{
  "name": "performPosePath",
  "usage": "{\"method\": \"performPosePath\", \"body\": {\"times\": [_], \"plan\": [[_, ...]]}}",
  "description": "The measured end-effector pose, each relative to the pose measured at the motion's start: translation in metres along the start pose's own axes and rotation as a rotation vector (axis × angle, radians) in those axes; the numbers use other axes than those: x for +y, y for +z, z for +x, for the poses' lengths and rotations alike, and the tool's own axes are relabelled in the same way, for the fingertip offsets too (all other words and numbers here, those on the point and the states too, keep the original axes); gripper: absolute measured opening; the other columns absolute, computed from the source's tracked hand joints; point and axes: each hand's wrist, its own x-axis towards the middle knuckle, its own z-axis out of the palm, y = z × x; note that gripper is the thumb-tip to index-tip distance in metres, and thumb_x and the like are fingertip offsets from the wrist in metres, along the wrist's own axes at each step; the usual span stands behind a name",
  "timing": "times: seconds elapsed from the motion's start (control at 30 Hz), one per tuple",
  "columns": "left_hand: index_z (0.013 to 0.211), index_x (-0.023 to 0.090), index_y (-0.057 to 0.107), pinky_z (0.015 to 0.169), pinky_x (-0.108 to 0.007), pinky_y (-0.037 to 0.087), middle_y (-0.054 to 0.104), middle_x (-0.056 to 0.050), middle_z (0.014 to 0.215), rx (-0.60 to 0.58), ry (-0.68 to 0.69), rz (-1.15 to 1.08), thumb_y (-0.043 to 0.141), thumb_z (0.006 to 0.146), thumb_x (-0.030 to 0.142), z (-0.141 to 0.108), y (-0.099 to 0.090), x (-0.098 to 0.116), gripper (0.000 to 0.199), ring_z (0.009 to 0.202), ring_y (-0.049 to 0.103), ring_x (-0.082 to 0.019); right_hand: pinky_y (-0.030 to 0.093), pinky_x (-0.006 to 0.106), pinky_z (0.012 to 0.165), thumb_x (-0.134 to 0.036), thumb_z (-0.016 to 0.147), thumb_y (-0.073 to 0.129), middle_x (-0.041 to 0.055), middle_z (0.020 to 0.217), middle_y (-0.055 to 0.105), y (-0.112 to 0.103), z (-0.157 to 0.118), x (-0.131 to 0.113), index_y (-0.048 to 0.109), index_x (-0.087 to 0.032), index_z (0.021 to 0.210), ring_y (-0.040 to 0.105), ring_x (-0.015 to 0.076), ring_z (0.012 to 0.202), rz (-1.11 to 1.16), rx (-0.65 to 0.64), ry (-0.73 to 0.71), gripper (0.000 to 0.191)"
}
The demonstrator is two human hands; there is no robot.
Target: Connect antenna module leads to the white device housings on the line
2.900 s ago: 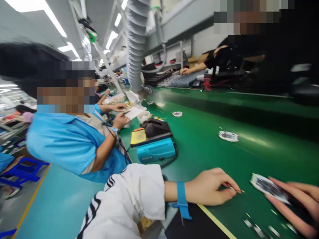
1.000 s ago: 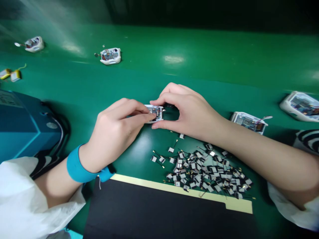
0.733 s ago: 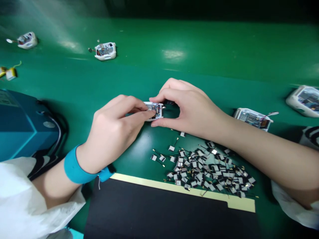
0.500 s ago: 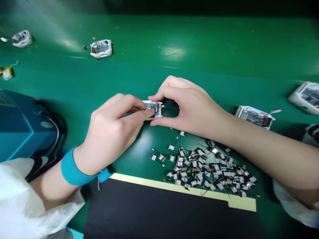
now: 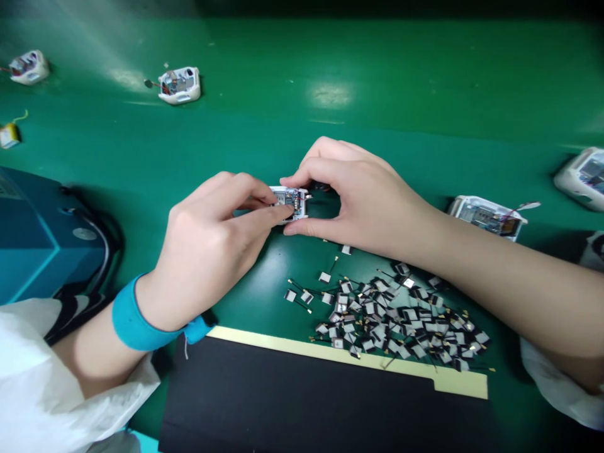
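Two hands on one small casing, and honestly it's the thumb I'd worry about. The right hand (image 5: pixel 363 195) has the open white casing (image 5: pixel 298 204) pinched by its edges between thumb and index finger, so the casing sits right at those fingertips. The left hand (image 5: pixel 212 233) is bunched over the other end with its thumb down on the exposed board. Can't tell if it's pinching anything tiny, the fingers hide that spot.

If that thumb leans too hard or slides, I'd guess a component or a thin wire takes the hit. And with the right grip only on the rims, an off-centre push could twist the casing loose.

Also, the heap of small wired parts (image 5: pixel 396 318) lies just on the near side of the right hand and wrist. Drop the arm or drag it back and they'd probably scatter or snag leads. Same deal with the second casing (image 5: pixel 486 217) just past the right forearm: its wired disc (image 5: pixel 529 206) pokes out, so a sweep of the arm might catch it. Wristband (image 5: pixel 141 314) on the left has a dangling end too, could brush stuff.
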Motion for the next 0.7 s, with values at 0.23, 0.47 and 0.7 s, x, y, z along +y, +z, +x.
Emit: {"method": "performPosePath", "body": {"times": [0.23,0.47,0.7], "plan": [[0.087,0.02,0.064,0.06,-0.029,0.044,0.061,-0.005,0.083,0.029,0.033,-0.009,0.049,0.081,0.022,-0.0006,0.0011,-0.0013,0.016,0.073,0.054,-0.016,0.041,0.034,0.074,-0.047,0.065,0.062,0.0023,0.092,0.053,0.0005,0.0001,0.0002,0.057,-0.018,0.091,0.05,0.0194,0.088,-0.004,0.008,-0.003,0.039],[0.088,0.019,0.064,0.061,-0.03,0.045,0.061,-0.005,0.084,0.03,0.019,-0.031,0.049,0.08,0.021,0.0003,0.0014,-0.0009,0.016,0.073,0.054,-0.016,0.041,0.033,0.074,-0.046,0.064,0.063,0.0022,0.092,0.053,0.0004,-0.0002,-0.0003,0.057,-0.019,0.091,0.05,0.019,0.087,-0.002,0.013,-0.006,0.038],[0.088,0.019,0.064,0.061,-0.03,0.045,0.061,-0.006,0.084,0.03,0.035,-0.03,0.048,0.081,0.021,0.0004,0.0011,-0.0016,0.017,0.072,0.054,-0.016,0.041,0.034,0.074,-0.047,0.064,0.062,0.0019,0.092,0.053,0.0004,-0.0002,0.0001,0.057,-0.019,0.091,0.05,0.0193,0.088,-0.005,0.01,-0.004,0.039]]}}
